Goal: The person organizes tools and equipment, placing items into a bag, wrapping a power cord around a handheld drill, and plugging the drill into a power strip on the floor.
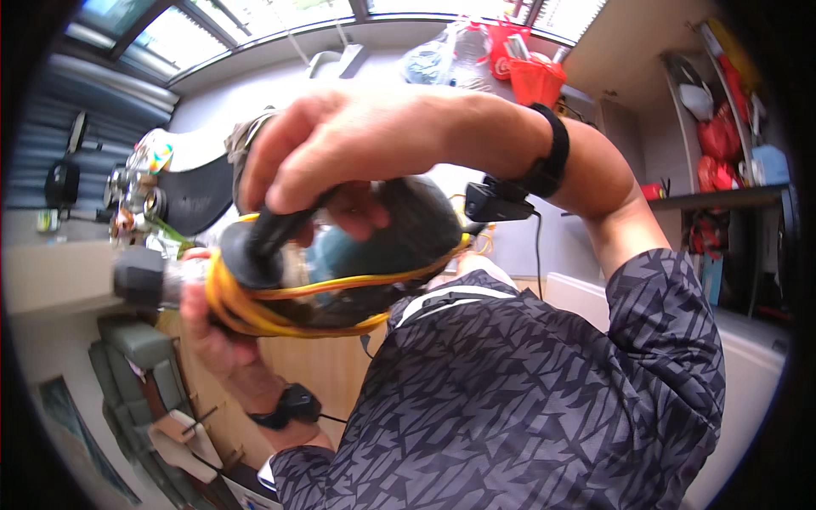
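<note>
A bulky corded appliance (353, 242), with a rounded teal and dark body and a black handle, is held up in front of my chest. I cannot make out its exact kind. Yellow cord (336, 289) is wound lengthwise around it, bunched at the left end. From that end a clear neck leads to a black angular end piece (140, 277). Reaching over the top, my right hand (327, 149) is closed around the black handle. My left hand (212, 327) grips the left end from below, by the cord and neck; the appliance hides some of its fingers.
At the far side stand red containers (537, 78) and a large clear bottle (470, 51) below the windows. Cluttered shelves (722, 136) are at right. A grey-green sofa (140, 374) lies at lower left. A black cable (539, 255) hangs from my right wrist device.
</note>
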Available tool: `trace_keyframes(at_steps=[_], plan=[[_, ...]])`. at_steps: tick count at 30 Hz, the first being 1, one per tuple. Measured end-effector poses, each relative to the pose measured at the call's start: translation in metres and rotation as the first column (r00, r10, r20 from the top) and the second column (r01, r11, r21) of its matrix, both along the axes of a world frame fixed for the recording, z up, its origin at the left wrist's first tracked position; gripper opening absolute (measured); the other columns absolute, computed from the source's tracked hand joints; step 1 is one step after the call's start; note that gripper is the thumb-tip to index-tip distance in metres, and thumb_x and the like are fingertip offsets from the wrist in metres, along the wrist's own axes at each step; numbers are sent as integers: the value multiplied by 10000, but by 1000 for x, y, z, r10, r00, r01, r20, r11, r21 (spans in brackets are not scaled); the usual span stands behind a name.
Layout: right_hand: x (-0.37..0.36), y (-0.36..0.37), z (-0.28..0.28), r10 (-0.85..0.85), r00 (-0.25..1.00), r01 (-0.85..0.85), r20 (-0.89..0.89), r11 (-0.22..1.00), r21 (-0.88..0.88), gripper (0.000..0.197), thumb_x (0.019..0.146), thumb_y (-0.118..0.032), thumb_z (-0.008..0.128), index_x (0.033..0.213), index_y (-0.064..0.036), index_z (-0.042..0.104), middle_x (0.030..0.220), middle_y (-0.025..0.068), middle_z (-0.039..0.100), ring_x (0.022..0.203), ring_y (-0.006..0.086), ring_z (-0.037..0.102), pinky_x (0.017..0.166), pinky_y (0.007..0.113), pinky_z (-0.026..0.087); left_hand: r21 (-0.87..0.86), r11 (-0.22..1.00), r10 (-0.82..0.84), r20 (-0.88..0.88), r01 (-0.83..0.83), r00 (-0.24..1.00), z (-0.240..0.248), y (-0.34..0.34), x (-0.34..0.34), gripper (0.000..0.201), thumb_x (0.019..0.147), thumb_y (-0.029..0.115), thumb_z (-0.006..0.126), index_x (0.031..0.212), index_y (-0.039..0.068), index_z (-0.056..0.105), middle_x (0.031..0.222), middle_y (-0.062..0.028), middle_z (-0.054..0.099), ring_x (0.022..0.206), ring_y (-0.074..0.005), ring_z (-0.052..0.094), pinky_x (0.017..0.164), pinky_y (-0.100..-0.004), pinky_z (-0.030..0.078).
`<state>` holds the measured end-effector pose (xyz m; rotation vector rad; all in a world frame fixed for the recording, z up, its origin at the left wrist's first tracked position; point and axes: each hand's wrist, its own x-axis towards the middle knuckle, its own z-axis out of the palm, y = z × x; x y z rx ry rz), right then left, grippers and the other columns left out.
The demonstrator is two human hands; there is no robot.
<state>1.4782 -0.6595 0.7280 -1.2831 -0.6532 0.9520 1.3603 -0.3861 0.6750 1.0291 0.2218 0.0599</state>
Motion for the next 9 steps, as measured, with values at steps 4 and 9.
trace_keyframes(at_steps=[4, 9], plan=[[8, 8, 22, -88, 990, 81, 108, 994, 72, 316, 813, -213, 655, 983, 52, 659, 785, 158, 693, 558, 174, 665, 486, 265, 538, 49, 995, -94, 120, 89, 988, 35, 24, 32, 548, 864, 269, 678, 1289, 38, 421, 1222, -132, 546, 1149, -272, 554, 1045, -437, 424], [19, 17, 36, -176, 944, 156, 280, 984, 90, 332, 814, -278, 670, 917, 36, 696, 798, 136, 716, 673, 216, 715, 641, 316, 597, 88, 996, -32, 181, 16, 983, 61, 29, 42, 613, 829, 274, 728, 1295, 59, 393, 1254, -131, 508, 1203, -296, 522, 1095, -486, 373]])
